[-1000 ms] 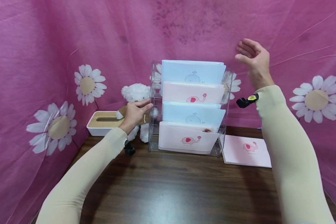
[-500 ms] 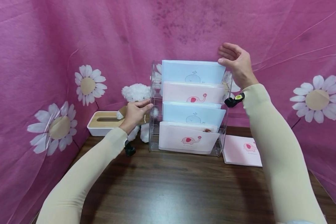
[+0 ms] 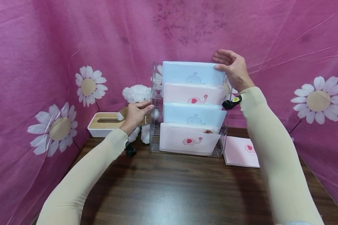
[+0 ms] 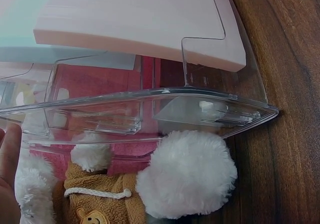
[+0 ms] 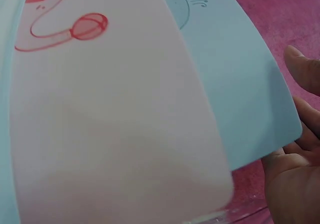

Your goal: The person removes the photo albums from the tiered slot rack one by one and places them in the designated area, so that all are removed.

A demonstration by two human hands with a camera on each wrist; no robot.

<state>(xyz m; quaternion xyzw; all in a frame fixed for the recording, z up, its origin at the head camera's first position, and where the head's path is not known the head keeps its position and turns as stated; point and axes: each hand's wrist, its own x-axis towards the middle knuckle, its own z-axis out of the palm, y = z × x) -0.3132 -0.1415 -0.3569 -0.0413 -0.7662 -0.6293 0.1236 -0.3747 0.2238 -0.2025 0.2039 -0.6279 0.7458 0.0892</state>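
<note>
A clear file rack (image 3: 152,137) stands on the table, holding pale blue and pink booklets in stacked tiers. At its left side my left hand (image 3: 135,115) holds the side panel between thumb and fingers; the left wrist view catches only a finger (image 4: 9,156) at the image edge. My right hand (image 3: 236,70) is at the upper right corner of the top blue booklet (image 3: 183,70), which bears a whale drawing. Its thumb lies near the corner and the other fingers extend behind. In the right wrist view, the blue booklet (image 5: 245,84) shows behind a pink booklet (image 5: 120,129).
A white plush bear (image 3: 136,92) in brown clothing sits left of the rack. Beside it stands a white tissue box (image 3: 98,132) with a wooden lid. Pink elephant booklets (image 3: 238,153) lie to the right on the wooden table (image 3: 163,187). Pink flowered cloth (image 3: 115,40) hangs behind.
My right hand has moved left and down from the air at the right to the top blue booklet's corner. The left hand has stayed at the rack's side.
</note>
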